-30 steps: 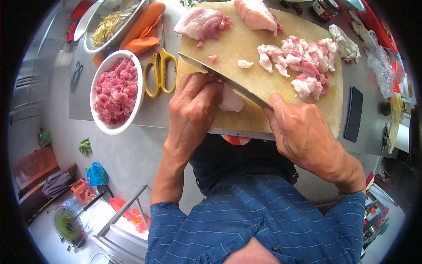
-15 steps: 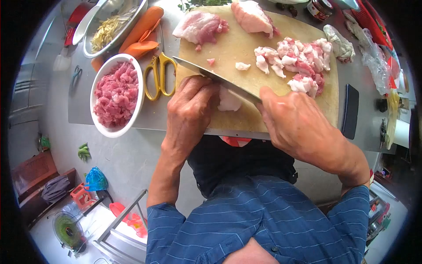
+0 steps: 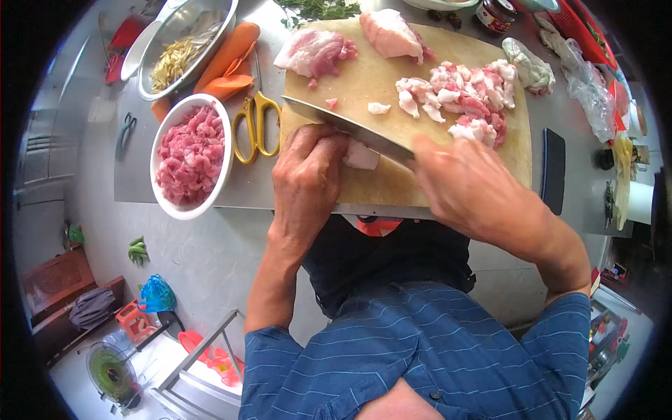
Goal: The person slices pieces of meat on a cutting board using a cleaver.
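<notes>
On knife [image 3: 378, 142], right hand [image 3: 472, 185] now blurrier

Metal table [image 3: 243, 187], grey. Positions read from the centre of the chopping board.
- Chopping board [image 3: 383, 190], yellowish, flat. On it: chunk of meat [image 3: 318, 52], 10 o'clock; second chunk [image 3: 390, 35], 12; heap of cut meat [image 3: 465, 94], about 3; pale piece of meat [image 3: 362, 155], between 7 and 8.
- Phone [image 3: 553, 171], dark, 4 o'clock.
- Plastic bag [image 3: 588, 91], clear, crumpled, near 3.
- Cloth [image 3: 528, 65], whitish, 2, just beside the board.
- Jar [image 3: 495, 17], dark, between 1 and 2.
- Green herbs [image 3: 318, 8], 11.
- Carrots [image 3: 233, 50], 10, against metal bowl [image 3: 199, 14].
- Scissors [image 3: 259, 100], yellow-handled, 9.
- White bowl [image 3: 183, 212], roughly 9, beyond the scissors.
</notes>
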A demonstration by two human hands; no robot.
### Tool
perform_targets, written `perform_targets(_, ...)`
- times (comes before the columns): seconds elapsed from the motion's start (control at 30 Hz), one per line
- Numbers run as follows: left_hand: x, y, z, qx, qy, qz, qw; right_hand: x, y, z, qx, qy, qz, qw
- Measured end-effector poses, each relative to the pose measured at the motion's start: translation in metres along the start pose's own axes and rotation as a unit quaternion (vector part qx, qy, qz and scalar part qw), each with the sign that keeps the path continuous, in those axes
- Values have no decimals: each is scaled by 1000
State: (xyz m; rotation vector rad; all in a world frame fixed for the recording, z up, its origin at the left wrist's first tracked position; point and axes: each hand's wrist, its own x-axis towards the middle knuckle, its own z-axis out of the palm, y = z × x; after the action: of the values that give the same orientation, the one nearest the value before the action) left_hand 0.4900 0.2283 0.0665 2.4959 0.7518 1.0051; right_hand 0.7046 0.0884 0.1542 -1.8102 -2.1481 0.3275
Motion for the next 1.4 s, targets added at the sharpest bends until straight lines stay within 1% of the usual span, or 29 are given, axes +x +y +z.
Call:
perform_targets(0.03, -1, -1, 1, 0, 2, -1, 1000, -3, -2, -9, -3, -65, 67, 996)
perform_targets(0.07, -3, -2, 2, 5, 7, -4, 1000, -1, -5, -13, -4, -66, 66, 996)
perform_targets(0.13, -4, -1, 3, 8, 11, -3, 1000, 4, -11, -18, -9, -174, 162, 971)
perform_targets(0.17, -3, 0, 2, 11, 7, -7, 1000, 3, -9, -11, -9, -172, 166, 971)
perform_targets(0.2, -3, 1, 2, 16, 3, -12, 1000, 4, -3, 3, -10, -52, 75, 996)
perform_targets(0.23, -3, 3, 1, 18, 2, -8, 1000, 8, 1, 11, -10, 70, -19, 997)
perform_targets(0.27, -3, 6, 1, 14, 0, -20, 1000, 18, 2, 15, -8, 75, -21, 997)
perform_targets(0.33, -5, 7, -1, 17, 0, -33, 999, 42, 3, 20, 3, 40, 47, 998)
perform_targets(0.37, -7, 6, -1, 18, -9, -35, 999, 46, 6, 19, 5, 42, 43, 998)
perform_targets(0.43, -8, 8, -2, 20, -14, -39, 999, 54, 10, 15, -23, -19, 142, 989)
perform_targets(0.47, -8, 10, -3, -1, -2, -38, 999, 50, 18, 17, -42, 12, 163, 986)
perform_targets(0.53, -9, 12, -4, -21, 12, -39, 999, 36, 26, 9, -22, 36, 141, 989)
perform_targets(0.57, -11, 13, -4, -21, 65, -31, 997, 30, 26, 4, -1, 60, 125, 990)
perform_targets(0.6, -13, 15, -4, -21, 116, -23, 993, 25, 21, -2, 22, 43, 139, 989)
perform_targets(0.63, -16, 20, -5, -21, 114, -24, 993, 22, 22, -1, 24, 42, 140, 989)
perform_targets(0.7, -23, 34, -8, -22, 142, -49, 988, 15, 25, 4, 7, 107, 52, 993)
perform_targets(0.77, -25, 40, -4, -27, 122, -42, 991, 15, 30, 5, 14, 90, 47, 995)
perform_targets(0.83, -21, 49, -1, 17, -2, -36, 999, 16, 27, 2, 20, 73, 42, 996)
perform_targets(0.9, -19, 41, 7, 15, -19, -25, 999, 19, 19, -3, 30, -12, 93, 995)
perform_targets(1.0, -9, 39, 10, 65, -10, -28, 997, 17, 25, 7, 12, 18, 70, 997)
perform_targets(1.03, -4, 39, 7, 89, -31, -40, 995, 16, 27, 9, 13, 20, 69, 997)
perform_targets(1.1, 4, 35, 3, 115, -50, -51, 991, 14, 34, 9, 55, 42, 97, 993)
perform_targets(1.13, 9, 32, 1, 57, -63, -102, 991, 12, 37, 7, 54, 45, 97, 993)
perform_targets(1.2, 23, 33, -5, -47, -74, -198, 976, 5, 41, 2, 72, 62, 151, 984)
perform_targets(1.23, 28, 33, -7, -48, -76, -194, 977, 2, 43, -1, 71, 64, 154, 983)
perform_targets(1.3, 40, 31, -12, -215, 38, -222, 950, -4, 45, -7, 103, 101, 185, 972)
perform_targets(1.33, 46, 33, -16, -265, 64, -204, 940, -7, 47, -7, 103, 103, 186, 972)
perform_targets(1.37, 52, 39, -20, -265, 63, -203, 941, -10, 50, -6, 115, 121, 185, 969)
perform_targets(1.4, 58, 46, -25, -244, 89, -197, 945, -13, 52, -6, 127, 140, 182, 965)
